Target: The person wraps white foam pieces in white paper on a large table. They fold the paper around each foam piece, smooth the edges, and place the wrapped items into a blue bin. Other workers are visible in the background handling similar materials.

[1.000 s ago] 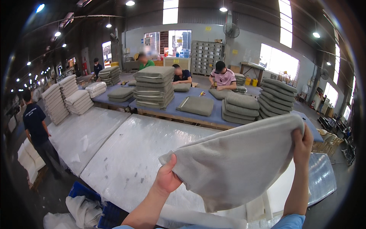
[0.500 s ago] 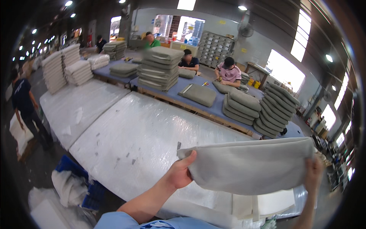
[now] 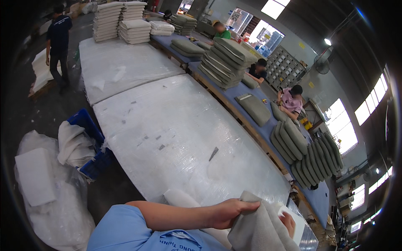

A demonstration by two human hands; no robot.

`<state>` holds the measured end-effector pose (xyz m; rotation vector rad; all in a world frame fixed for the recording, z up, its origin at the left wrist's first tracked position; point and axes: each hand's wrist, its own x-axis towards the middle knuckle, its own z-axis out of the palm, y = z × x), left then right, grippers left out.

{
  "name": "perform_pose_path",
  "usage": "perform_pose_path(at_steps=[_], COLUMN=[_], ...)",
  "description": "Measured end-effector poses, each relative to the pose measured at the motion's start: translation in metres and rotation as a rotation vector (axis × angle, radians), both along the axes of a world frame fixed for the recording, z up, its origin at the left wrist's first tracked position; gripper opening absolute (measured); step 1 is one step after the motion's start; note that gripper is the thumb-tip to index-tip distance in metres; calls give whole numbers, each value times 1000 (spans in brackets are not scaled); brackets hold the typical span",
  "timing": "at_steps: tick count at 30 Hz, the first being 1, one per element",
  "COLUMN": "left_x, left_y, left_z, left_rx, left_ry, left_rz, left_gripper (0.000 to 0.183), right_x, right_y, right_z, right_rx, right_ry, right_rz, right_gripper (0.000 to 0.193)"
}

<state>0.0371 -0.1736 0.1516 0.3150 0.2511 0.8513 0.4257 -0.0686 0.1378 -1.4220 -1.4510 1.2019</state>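
A grey fabric cover [image 3: 261, 228] hangs bunched near my body at the lower right. My left hand [image 3: 234, 212] pinches its upper edge, thumb on top. Partly hidden behind the cloth, my right hand [image 3: 287, 223] shows curled fingers at the cover's far side, seemingly gripping it. Just beyond those fingers lies a white foam pad [image 3: 298, 221]. Another white soft piece [image 3: 181, 197] rests on the table edge beneath my left forearm.
The plastic-wrapped table [image 3: 176, 138] carries dark scraps [image 3: 214, 153]. Grey cushions [image 3: 228, 62] stand stacked on a blue table [image 3: 268, 134], where people [image 3: 291, 100] work. At left are a blue crate [image 3: 94, 165], bagged white foam [image 3: 37, 178] and a walking person [image 3: 58, 37].
The cover, stretched wide between both hands before, is now gathered and hanging close to me. My hands have come nearer together, and the view has turned and tilted.
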Motion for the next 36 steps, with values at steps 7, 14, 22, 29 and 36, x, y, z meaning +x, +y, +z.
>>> perform_pose_path(at_steps=[7,14,22,29,36], left_x=[-31,-53,-50,-50,-47], left_y=[-25,-61,-89,-99,-112], left_z=[-2,-25,-54,-48,-61], left_rx=[25,-81,-293,-255,-294], left_ry=[38,63,-13,17,-50], left_rz=[238,375,382,254,368], left_gripper=[62,74,61,64,49], right_x=[-236,-295,-278,-297,-305], right_y=[-24,-44,-12,-27,-27], right_z=[49,64,35,37,47], right_rx=[-484,-817,-639,-663,-569], right_ry=[241,46,-104,-117,-350], right_rz=[644,591,824,823,980], right_gripper=[84,67,22,24,26])
